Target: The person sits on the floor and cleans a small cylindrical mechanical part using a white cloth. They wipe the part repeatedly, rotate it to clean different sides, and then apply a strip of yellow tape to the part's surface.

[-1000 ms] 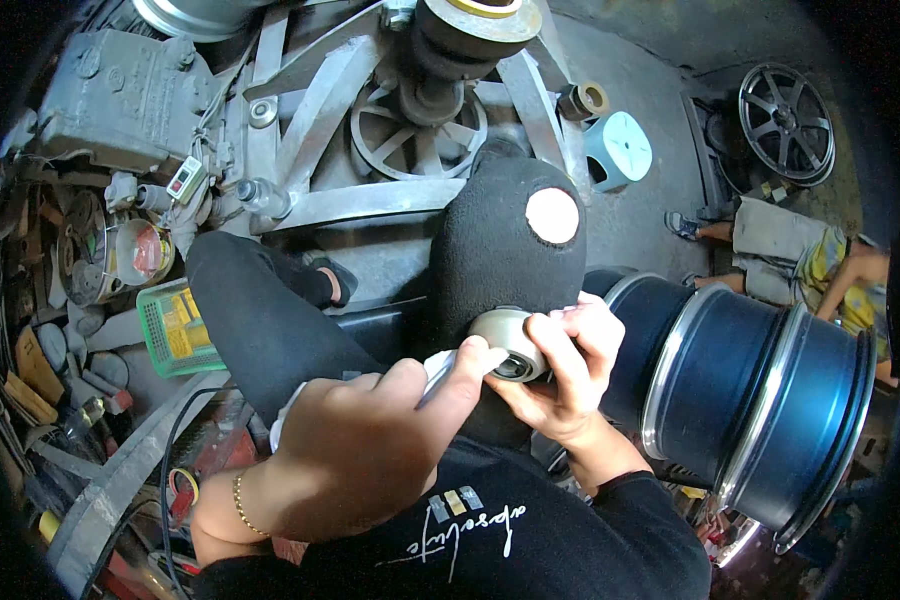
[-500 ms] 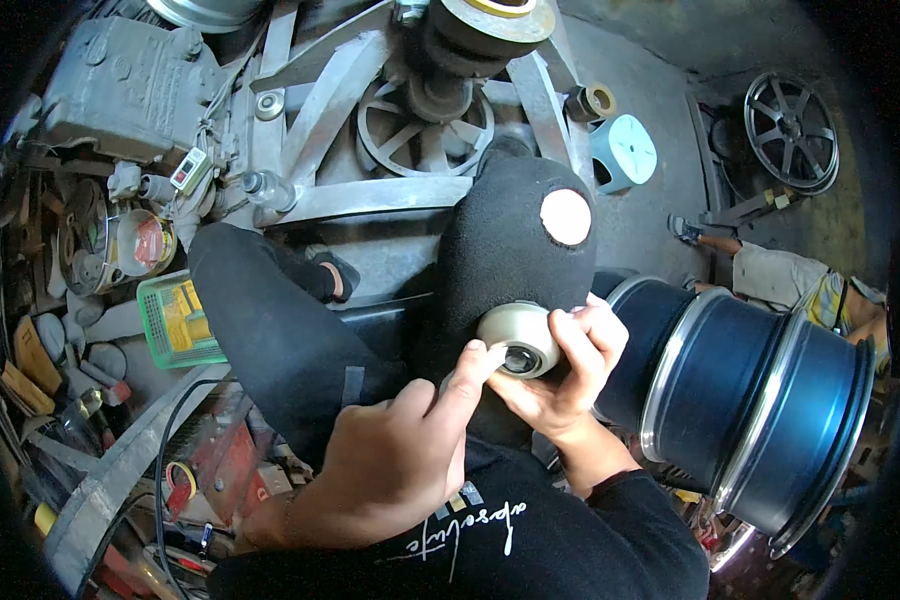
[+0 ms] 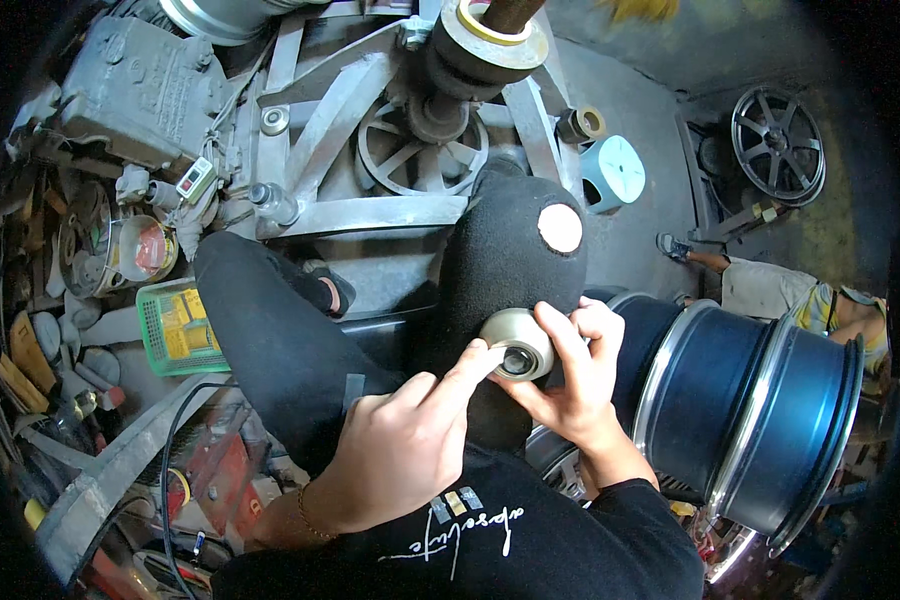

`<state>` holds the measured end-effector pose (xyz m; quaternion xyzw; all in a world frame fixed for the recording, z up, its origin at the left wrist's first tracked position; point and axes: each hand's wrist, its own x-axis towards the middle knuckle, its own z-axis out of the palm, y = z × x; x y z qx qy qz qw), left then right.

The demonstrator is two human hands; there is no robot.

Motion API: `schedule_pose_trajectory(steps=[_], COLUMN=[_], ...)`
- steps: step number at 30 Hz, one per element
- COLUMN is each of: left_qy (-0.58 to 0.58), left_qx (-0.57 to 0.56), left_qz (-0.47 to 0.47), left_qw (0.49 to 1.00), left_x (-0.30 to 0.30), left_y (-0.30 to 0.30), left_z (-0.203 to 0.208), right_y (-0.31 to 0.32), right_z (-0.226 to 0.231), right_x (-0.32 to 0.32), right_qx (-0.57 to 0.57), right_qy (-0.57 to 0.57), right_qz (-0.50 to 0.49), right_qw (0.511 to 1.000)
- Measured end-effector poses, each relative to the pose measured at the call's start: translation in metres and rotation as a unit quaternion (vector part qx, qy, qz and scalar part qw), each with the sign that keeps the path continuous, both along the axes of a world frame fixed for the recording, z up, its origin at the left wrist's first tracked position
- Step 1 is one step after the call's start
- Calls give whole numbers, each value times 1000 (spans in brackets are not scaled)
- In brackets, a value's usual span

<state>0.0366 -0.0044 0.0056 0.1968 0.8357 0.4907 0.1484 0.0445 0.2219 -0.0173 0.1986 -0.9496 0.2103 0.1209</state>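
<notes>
A rounded, pale metallic wheel cap (image 3: 515, 331) with a dark, ringed round opening rests against my right leg (image 3: 505, 235), opening turned toward me. My right hand (image 3: 585, 375) grips it from the right, fingers over its top edge and thumb beneath. The index finger of my left hand (image 3: 405, 435) presses at the left rim of the opening, with the other fingers curled in. Whether anything small sits under that fingertip is hidden.
Blue wheel barrels (image 3: 715, 390) with silver rims lie close on the right. Ahead stands a metal frame (image 3: 370, 215) with a spoked pulley. A green basket (image 3: 155, 350) and a black cable (image 3: 165, 480) are on the left. Behind the barrels is another person (image 3: 770, 285).
The view has shifted slightly. My right hand's fingers have moved a little on the cap, which has tilted slightly. My left finger stays at the rim.
</notes>
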Motion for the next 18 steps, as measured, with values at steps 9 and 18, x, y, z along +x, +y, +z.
schedule_pose_trajectory(steps=[9,18], left_qy=[73,18], left_qx=[-117,-116], left_qz=[-86,-74], left_qw=[987,990], left_x=[-18,-6], left_y=[-16,-8], left_z=[18,8], right_y=[2,-8], right_z=[4,-31], right_x=[-7,9], right_qx=[-24,-35], right_qy=[2,100], right_qz=[31,-40], right_qw=[999,994])
